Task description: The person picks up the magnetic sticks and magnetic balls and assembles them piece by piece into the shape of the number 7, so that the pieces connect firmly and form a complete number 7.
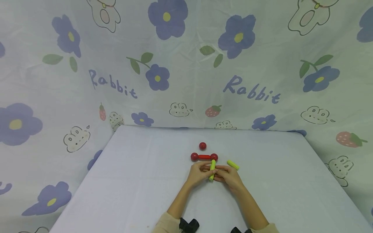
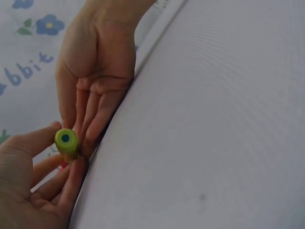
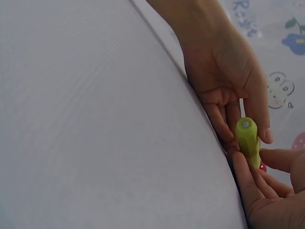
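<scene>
A yellow-green rod [image 1: 212,170] is pinched between the fingers of both hands over the white table. My left hand [image 1: 197,174] holds it from the left, and my right hand [image 1: 231,179] from the right. In the left wrist view the near end of the yellow-green rod [image 2: 66,139] shows a dark round centre; in the right wrist view the end of the rod [image 3: 246,125] has a small silvery disc. Just beyond the hands lies a red rod [image 1: 204,157] with a red ball [image 1: 194,157] at its left end and another red ball [image 1: 214,157] at its right.
A loose red ball [image 1: 202,146] sits behind the red rod. Another yellow-green rod [image 1: 233,164] lies on the table to the right, close to my right hand. A patterned cloth [image 1: 186,97] hangs behind the white table [image 1: 140,181].
</scene>
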The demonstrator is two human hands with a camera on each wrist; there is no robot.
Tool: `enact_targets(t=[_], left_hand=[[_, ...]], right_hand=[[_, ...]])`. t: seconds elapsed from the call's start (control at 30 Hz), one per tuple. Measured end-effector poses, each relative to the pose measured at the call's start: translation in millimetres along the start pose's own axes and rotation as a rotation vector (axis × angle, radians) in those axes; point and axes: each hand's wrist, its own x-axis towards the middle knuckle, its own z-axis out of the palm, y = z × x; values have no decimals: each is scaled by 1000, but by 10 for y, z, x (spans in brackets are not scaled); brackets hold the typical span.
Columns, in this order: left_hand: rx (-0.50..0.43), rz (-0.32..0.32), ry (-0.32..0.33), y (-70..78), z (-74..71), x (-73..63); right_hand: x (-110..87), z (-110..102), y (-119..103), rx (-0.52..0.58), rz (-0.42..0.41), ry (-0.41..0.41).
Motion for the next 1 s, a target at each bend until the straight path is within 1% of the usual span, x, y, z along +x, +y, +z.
enact_targets(t=[0.23,0.27,0.5,0.73,1.0], left_hand=[[-63,31,-36,305,-74,-91],[-67,33,-40,318,-79,-96],[-88,16,-45,312,-80,-87],[-127,6,-70,311,-96,-83],[-118,7,-87,292,-100,-73]], right_hand=[[-10,-3,-21,3,1,-17],[-10,-3,-21,2,2,-19],[-16,-7,-32,8,7,-26],[-1,-19,-29,-9,16,-24],[-6,-20,-27,-15,21,-26]])
